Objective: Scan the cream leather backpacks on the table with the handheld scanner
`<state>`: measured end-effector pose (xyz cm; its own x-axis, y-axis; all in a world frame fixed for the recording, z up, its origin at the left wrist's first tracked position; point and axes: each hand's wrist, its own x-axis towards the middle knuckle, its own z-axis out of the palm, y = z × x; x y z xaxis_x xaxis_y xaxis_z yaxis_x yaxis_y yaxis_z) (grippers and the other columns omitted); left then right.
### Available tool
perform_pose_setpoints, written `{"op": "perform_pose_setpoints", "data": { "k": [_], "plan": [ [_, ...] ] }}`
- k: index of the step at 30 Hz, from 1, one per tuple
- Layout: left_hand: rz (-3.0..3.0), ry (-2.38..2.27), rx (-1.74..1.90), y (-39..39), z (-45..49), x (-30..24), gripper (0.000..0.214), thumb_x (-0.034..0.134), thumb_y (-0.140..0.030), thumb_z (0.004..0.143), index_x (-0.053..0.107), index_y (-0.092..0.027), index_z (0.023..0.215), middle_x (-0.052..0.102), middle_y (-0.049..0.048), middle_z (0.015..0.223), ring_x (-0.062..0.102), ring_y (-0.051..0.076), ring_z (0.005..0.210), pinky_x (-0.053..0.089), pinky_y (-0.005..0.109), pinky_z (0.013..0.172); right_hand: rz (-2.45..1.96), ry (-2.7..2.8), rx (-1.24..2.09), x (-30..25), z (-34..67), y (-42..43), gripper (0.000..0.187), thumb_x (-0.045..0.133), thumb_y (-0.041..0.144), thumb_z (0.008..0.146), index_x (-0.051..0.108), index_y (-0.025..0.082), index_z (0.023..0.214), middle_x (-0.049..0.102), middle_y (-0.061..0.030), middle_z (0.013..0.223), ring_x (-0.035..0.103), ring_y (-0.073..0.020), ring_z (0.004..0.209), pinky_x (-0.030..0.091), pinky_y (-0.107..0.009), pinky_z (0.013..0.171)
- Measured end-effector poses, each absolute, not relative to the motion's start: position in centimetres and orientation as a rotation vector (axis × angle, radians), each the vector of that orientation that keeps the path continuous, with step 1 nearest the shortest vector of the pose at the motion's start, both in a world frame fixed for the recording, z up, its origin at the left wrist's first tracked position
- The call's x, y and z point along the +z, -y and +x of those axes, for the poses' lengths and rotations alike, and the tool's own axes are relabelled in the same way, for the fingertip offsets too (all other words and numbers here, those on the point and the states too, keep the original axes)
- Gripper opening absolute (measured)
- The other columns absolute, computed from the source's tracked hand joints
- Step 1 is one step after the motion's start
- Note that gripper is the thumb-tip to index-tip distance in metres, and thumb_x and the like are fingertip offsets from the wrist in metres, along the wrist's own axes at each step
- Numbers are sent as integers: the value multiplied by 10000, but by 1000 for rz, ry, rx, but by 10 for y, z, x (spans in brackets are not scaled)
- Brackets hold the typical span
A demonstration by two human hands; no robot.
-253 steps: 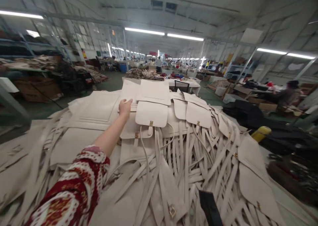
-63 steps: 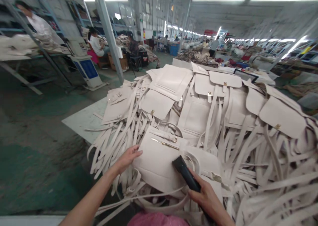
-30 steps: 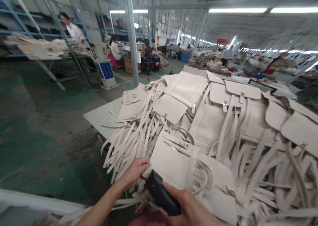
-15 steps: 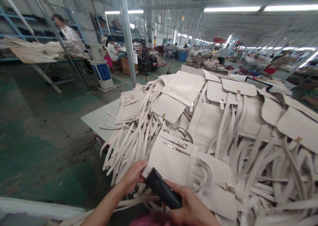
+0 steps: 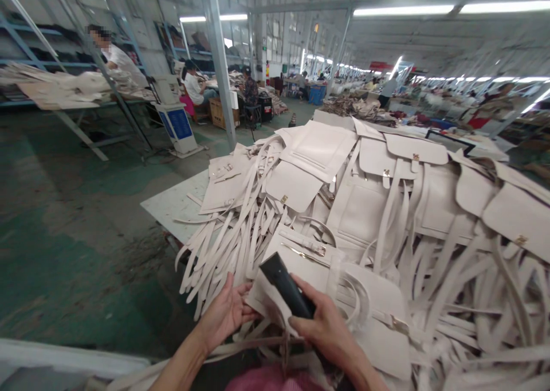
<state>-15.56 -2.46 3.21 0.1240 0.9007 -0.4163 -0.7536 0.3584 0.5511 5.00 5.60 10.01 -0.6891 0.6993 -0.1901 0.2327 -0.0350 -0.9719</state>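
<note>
My right hand point(image 5: 324, 319) is wrapped round a black tube-shaped hand tool point(image 5: 289, 285), whose kind I cannot make out. The tool's flat end points up and left, over the lower part of a beige leather bag piece point(image 5: 301, 270) with a zip and a buckled strap. My left hand point(image 5: 227, 313) is beside the left lower corner of that piece, palm turned up and fingers apart. Its fingertips are close to the edge; whether they touch it I cannot tell. Right of the piece lies a beige flap point(image 5: 384, 345) with a handle and strap.
Beige bag parts with flaps and gold clasps point(image 5: 387, 173) cover most of the table. Long loose straps point(image 5: 227, 247) hang over its left edge point(image 5: 172, 204). A metal post point(image 5: 221, 64) stands behind. People sit and stand at other tables farther back.
My left hand has opened from its pinch on the piece's edge. My right hand has raised the black tool, and the piece's lower edge now bends up.
</note>
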Motion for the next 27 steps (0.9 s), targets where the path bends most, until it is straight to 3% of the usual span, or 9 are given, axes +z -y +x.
{"op": "perform_pose_setpoints", "data": {
  "k": [5,10,14,17,24,27],
  "plan": [
    [392,-1150,1175,15,-168,22,487,518,-516,752,518,-152,1075,647,89,881,608,191,769,439,307,734,-1191,1840,1740,94,76,-71,661,506,121,639,374,216,1279,512,59,581,416,-74,431,334,-173,401],
    [609,-1441,1140,-39,-181,18,508,656,-437,635,564,-120,1021,656,73,832,593,191,754,415,269,664,-1173,1743,1833,75,87,-64,666,502,93,602,412,198,1253,583,30,697,425,-66,449,313,-167,392],
    [693,-1395,1261,-98,-172,20,532,680,-371,595,555,-104,1038,650,84,885,585,185,749,418,257,656,-1143,1658,1883,68,91,-61,643,506,82,598,445,204,1226,604,20,760,431,-57,463,317,-161,401],
    [724,-1344,1314,-121,-158,16,586,687,-349,581,521,-106,1088,647,92,916,593,196,760,432,267,672,-1133,1602,1916,73,98,-67,651,507,89,613,417,219,1245,572,44,673,405,-50,438,314,-152,387],
    [636,-1090,1291,-102,-141,11,584,712,-273,579,510,-111,1102,653,121,904,615,258,783,460,343,720,-1190,1598,1827,85,91,-100,684,521,152,645,328,227,1297,543,54,568,484,-85,410,394,-172,367],
    [585,-1032,1238,-95,-135,14,546,709,-273,596,522,-127,1087,657,121,888,621,268,772,468,352,711,-1130,1621,1861,85,71,-114,670,533,164,627,367,249,1271,552,46,600,494,-84,407,415,-178,359]
  ]
}}
